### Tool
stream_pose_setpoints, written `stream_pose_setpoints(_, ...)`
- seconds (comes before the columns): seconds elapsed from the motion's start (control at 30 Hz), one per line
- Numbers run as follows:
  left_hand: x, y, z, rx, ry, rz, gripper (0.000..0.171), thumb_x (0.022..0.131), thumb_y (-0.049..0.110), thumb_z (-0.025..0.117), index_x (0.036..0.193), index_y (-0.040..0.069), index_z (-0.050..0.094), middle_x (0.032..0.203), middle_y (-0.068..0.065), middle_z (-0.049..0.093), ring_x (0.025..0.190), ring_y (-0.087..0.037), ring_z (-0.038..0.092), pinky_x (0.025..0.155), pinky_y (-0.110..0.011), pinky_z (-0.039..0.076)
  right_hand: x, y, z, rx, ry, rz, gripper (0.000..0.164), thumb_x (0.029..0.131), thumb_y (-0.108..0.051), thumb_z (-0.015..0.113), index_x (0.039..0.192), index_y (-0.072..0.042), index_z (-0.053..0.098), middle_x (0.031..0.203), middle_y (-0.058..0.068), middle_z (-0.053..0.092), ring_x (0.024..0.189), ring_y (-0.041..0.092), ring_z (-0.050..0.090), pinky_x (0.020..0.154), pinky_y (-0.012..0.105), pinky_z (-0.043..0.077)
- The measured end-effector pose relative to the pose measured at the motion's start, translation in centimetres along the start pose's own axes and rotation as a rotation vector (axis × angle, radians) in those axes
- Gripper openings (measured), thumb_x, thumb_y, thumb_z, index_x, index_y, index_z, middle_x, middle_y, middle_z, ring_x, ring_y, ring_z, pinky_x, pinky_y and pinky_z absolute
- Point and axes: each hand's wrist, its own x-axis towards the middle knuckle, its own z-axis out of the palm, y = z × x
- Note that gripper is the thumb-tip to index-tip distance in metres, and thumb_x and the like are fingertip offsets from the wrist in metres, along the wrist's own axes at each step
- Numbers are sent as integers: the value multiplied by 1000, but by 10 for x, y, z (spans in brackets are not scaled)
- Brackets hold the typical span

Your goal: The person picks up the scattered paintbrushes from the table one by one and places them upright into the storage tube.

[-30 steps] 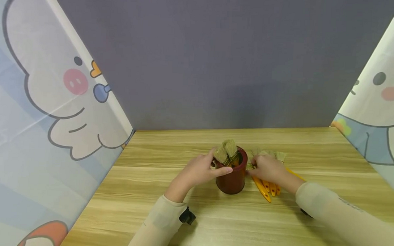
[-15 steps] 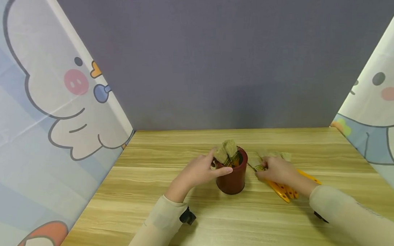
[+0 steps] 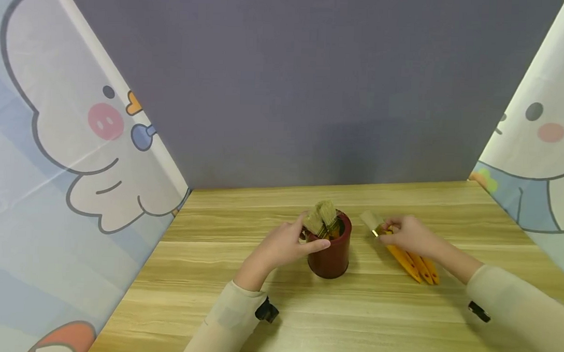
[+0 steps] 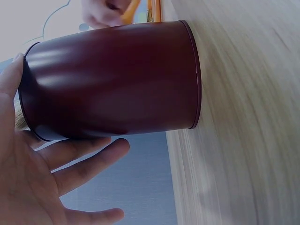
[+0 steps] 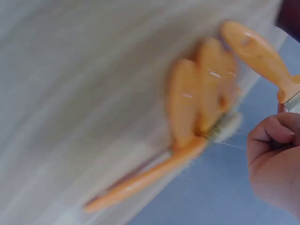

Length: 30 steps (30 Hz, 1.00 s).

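A dark red can (image 3: 328, 260) stands upright on the table with several paintbrushes (image 3: 326, 215) in it, bristles up. My left hand (image 3: 284, 248) holds it at the rim, the thumb on the near side; in the left wrist view the other fingers (image 4: 93, 168) spread along its wall. Right of the can, my right hand (image 3: 410, 235) pinches a paintbrush (image 3: 370, 219) near its metal band, bristles pointing up and left. Its orange handle (image 5: 255, 54) shows in the right wrist view. Beneath that hand lie several more orange-handled brushes (image 3: 430, 272), their bristles mostly hidden by it.
The wood-grain table (image 3: 203, 292) ends at a grey back panel (image 3: 285, 93). Cartoon-printed sheets (image 3: 78, 138) stand at both sides.
My right hand has moved right, away from the can, and now holds one brush whose bristles stand apart from the others. The pile has shifted right too. The left hand stays on the can.
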Motion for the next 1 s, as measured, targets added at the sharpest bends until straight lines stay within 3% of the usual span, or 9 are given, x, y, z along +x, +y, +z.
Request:
stream_pose_setpoints(0.03, 0, 0, 0, 1, 1, 2, 112, 92, 86, 55, 172, 16, 20, 154, -19, 60, 132, -33, 67, 107, -52, 56, -1, -4, -4, 12, 2, 6, 49, 91, -31, 81, 123, 5, 70, 69, -2, 44, 57, 10, 32, 53, 25, 34)
stream_pose_setpoints(0.1, 0, 0, 0, 2, 4, 4, 113, 91, 86, 55, 172, 15, 19, 155, -19, 60, 133, -33, 67, 107, -52, 56, -4, -11, -11, 12, 25, -11, 54, 92, -35, 81, 128, 4, 70, 79, 12, 64, 63, 20, 55, 58, 26, 39)
stream_pose_setpoints(0.27, 0, -1, 1, 7, 12, 16, 114, 91, 87, 54, 172, 15, 19, 152, -18, 62, 129, -31, 69, 105, -50, 57, -10, -28, -28, 45, 60, -13, 56, 93, -40, 82, 133, -3, 69, 64, 3, 49, 72, 25, 58, 53, 27, 38)
stream_pose_setpoints(0.33, 0, -1, 1, 6, 15, 22, 113, 91, 86, 54, 172, 15, 20, 149, -18, 65, 126, -29, 71, 103, -49, 58, -12, -35, -34, 71, 64, -10, 57, 94, -41, 82, 135, -5, 68, 62, -7, 22, 66, 14, 38, 50, 28, 34)
stream_pose_setpoints(0.43, -1, -2, 1, 2, 13, 26, 113, 92, 86, 54, 172, 15, 20, 143, -18, 68, 121, -28, 72, 100, -47, 58, -14, -49, -43, 108, 88, -33, 56, 95, -40, 81, 136, -5, 66, 60, -10, 21, 63, 5, 35, 50, 30, 33)
stream_pose_setpoints(0.53, -1, -2, 0, -5, 9, 26, 113, 92, 85, 55, 172, 15, 20, 133, -17, 73, 114, -26, 74, 96, -46, 59, -14, -66, -51, 172, 124, -48, 55, 95, -38, 82, 136, -5, 65, 58, -9, 21, 54, 9, 21, 50, 32, 31)
stream_pose_setpoints(0.7, -1, -3, -1, -13, 8, 28, 111, 92, 84, 55, 172, 15, 20, 112, -11, 77, 92, -17, 72, 87, -41, 58, -11, -97, -61, 201, 194, -66, 57, 94, -42, 83, 137, -9, 65, 58, -8, 22, 52, 11, 21, 54, 35, 33)
stream_pose_setpoints(0.9, 0, -3, -1, -18, 7, 35, 111, 92, 86, 55, 172, 16, 22, 137, -13, 72, 113, -22, 74, 98, -45, 59, -9, -125, -59, 336, 205, -98, 57, 94, -40, 84, 140, -13, 63, 57, -7, 24, 52, 16, 22, 48, 36, 30)
stream_pose_setpoints(1.0, 0, -3, -1, -21, -2, 28, 112, 91, 86, 55, 172, 16, 21, 136, -13, 73, 115, -24, 74, 100, -47, 59, -6, -133, -52, 411, 203, -147, 58, 95, -36, 84, 142, -11, 62, 57, -7, 24, 51, 18, 21, 49, 37, 30)
